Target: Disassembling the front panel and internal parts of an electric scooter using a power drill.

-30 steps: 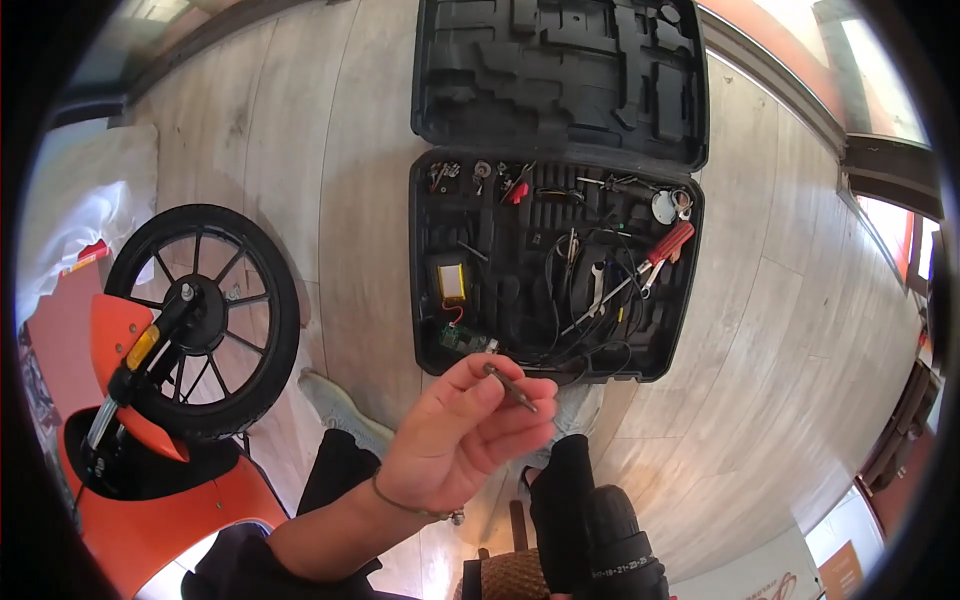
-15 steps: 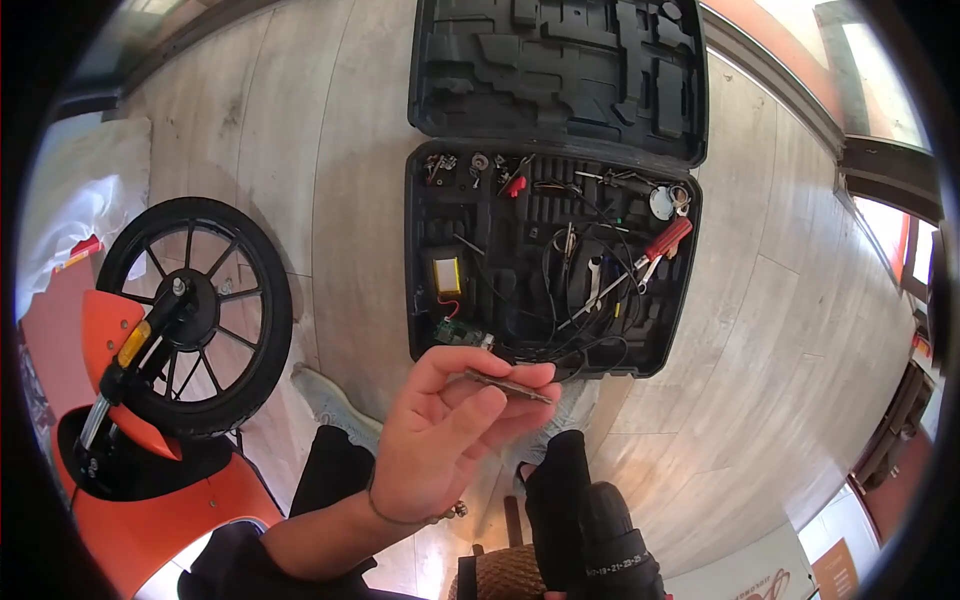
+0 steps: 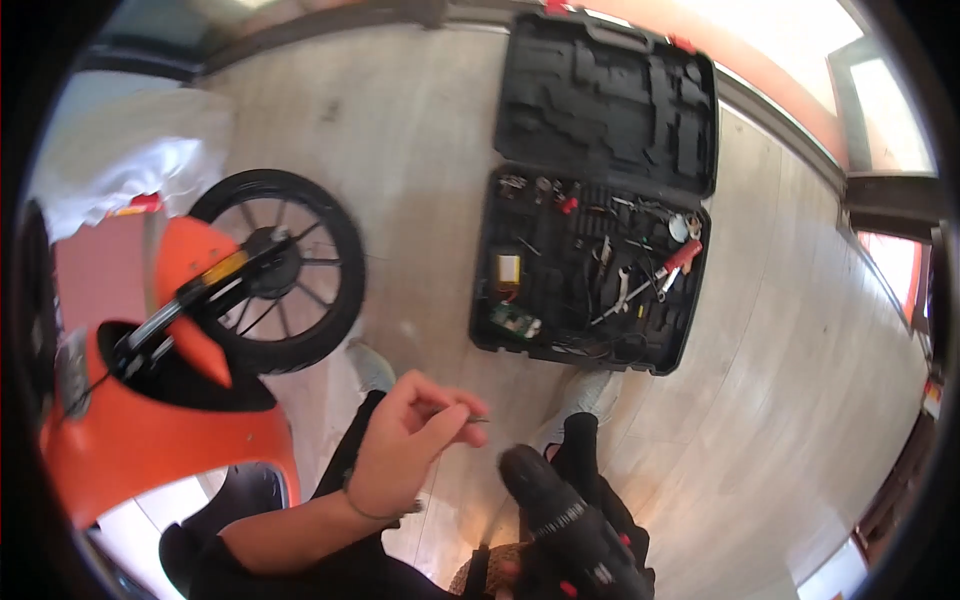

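Observation:
My left hand [image 3: 400, 445] is closed in a pinch, a little left of centre and below the toolbox. Between its thumb and fingers is a small, thin, dark metal piece [image 3: 479, 420], mostly covered, so its exact kind does not show. A black cordless drill [image 3: 575, 525] with red details rises from the lower edge, its chuck tilted up and left toward that pinch without touching it. Only a bit of my right hand [image 3: 508, 574] shows beside the drill body; it appears closed around the drill, with most of its fingers hidden.
An open black toolbox [image 3: 480, 300] lies ahead on the wood floor, holding a red-handled screwdriver [image 3: 683, 255], wrenches, cables, a battery pack [image 3: 508, 270] and a circuit board [image 3: 515, 320]. At left stands an orange ride-on vehicle [image 3: 190, 430] with a black spoked wheel [image 3: 350, 280].
My left hand has moved down and left with the metal piece. The drill has come further up into view, swinging its chuck leftward. The view has shifted, so toolbox and wheel appear further right.

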`<state>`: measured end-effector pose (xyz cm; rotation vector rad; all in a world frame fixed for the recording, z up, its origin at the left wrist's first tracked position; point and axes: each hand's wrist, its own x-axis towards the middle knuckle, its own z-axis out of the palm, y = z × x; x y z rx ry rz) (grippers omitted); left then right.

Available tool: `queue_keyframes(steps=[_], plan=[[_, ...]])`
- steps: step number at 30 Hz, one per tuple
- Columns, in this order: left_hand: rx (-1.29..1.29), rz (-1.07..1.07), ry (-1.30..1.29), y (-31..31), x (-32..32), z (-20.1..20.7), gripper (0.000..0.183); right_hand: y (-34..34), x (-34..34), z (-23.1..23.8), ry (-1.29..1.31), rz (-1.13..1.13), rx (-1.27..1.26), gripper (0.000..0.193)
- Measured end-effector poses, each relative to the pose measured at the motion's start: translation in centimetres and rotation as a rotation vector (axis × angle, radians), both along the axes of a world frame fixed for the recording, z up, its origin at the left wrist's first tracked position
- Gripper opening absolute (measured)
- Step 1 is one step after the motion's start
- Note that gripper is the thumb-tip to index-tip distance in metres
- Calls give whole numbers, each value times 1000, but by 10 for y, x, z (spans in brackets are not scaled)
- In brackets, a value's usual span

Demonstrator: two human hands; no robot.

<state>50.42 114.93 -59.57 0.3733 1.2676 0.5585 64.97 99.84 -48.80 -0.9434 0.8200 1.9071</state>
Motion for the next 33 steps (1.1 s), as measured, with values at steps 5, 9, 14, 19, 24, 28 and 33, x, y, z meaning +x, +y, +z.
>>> queue_keyframes(steps=[5, 9, 14, 19, 24, 28, 33], plan=[[123, 178, 206, -86, -94, 102, 6, -19, -21, 7, 103, 259, 340, 31], [102, 595, 33, -197, -129, 175, 21, -23, -56, 41, -200, 602, 659, 48], [302, 895, -209, -337, -131, 226, 36, -81, -92, 34, -141, 823, 1249, 15], [521, 1084, -266, -416, -152, 256, 22, -176, -103, 65, -313, 1096, 1542, 24], [720, 1128, -476, -468, -156, 285, 11, -249, -94, 83, -327, 1084, 1525, 29], [803, 1026, -444, -503, -161, 292, 9, -279, -88, 99, -374, 1120, 1517, 47], [916, 882, -279, -552, -175, 309, 6, -308, -103, 126, -251, 1165, 1585, 68]])
